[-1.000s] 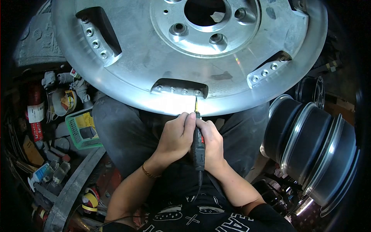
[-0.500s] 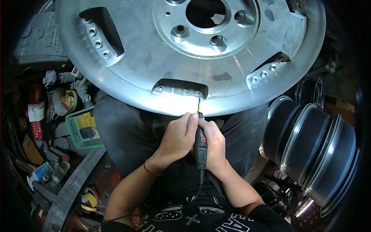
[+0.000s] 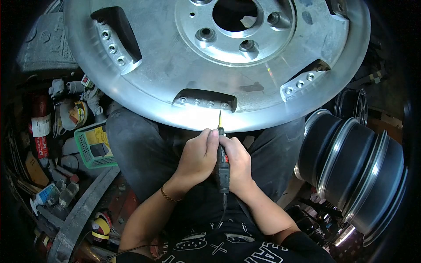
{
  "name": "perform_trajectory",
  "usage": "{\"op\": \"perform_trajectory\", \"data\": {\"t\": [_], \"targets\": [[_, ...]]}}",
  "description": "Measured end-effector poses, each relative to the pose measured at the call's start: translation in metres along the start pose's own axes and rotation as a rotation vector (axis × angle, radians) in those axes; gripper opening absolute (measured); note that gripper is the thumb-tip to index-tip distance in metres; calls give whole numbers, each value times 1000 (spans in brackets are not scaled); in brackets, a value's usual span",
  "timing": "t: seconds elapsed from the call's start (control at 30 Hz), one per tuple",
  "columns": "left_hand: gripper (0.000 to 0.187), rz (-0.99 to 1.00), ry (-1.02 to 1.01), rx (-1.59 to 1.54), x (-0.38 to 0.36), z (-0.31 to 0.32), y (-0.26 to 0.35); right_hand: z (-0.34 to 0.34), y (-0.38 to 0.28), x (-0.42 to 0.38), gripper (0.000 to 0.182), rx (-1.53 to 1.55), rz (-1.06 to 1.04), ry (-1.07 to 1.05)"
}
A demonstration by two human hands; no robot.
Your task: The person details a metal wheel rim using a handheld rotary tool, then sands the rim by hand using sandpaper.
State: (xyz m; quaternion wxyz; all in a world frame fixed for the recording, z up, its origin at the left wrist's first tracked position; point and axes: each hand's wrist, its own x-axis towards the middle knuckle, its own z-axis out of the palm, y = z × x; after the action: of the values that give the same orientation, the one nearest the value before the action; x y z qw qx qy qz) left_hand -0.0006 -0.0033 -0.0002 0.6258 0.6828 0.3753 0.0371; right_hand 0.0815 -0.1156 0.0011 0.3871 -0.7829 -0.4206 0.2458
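A black corded rotary tool point(image 3: 223, 168) is gripped between both of my hands, its thin yellowish tip pointing away from me. My left hand point(image 3: 197, 157) closes on its front end from the left, thumb along the top. From the right, my right hand point(image 3: 237, 163) wraps the body. The tip reaches the rim just below a dark slot point(image 3: 206, 98) in a large bare-metal wheel disc point(image 3: 166, 65). Small round holes line the slot's near edge. The cord runs back toward my shirt.
Several wheel rims point(image 3: 351, 162) stand in a row at the right. On the left are a green plastic basket point(image 3: 93, 151), a red cylinder point(image 3: 40, 131), small bottles point(image 3: 68, 194), tape rolls point(image 3: 101, 228) and a metal bar point(image 3: 85, 212). The wheel lies above my knees.
Both hands and the rotary tool have shifted slightly left, bringing the tip left along the slot's near edge. The wheel has barely moved.
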Motion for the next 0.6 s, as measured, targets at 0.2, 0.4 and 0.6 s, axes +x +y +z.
{"op": "perform_trajectory", "data": {"t": [0.2, 0.4, 0.6], "targets": [[38, -24, 54, -15, -4, -6, -3, 7, -2, 3, 44, 27, -16, -29], [38, -28, 51, -15, -3, -4, 1, 3, -4, 2, 44, 3, 10, -26], [39, -51, 50, -6, -4, -6, -1, 8, -3, 3, 44, 36, -21, -11]]}}
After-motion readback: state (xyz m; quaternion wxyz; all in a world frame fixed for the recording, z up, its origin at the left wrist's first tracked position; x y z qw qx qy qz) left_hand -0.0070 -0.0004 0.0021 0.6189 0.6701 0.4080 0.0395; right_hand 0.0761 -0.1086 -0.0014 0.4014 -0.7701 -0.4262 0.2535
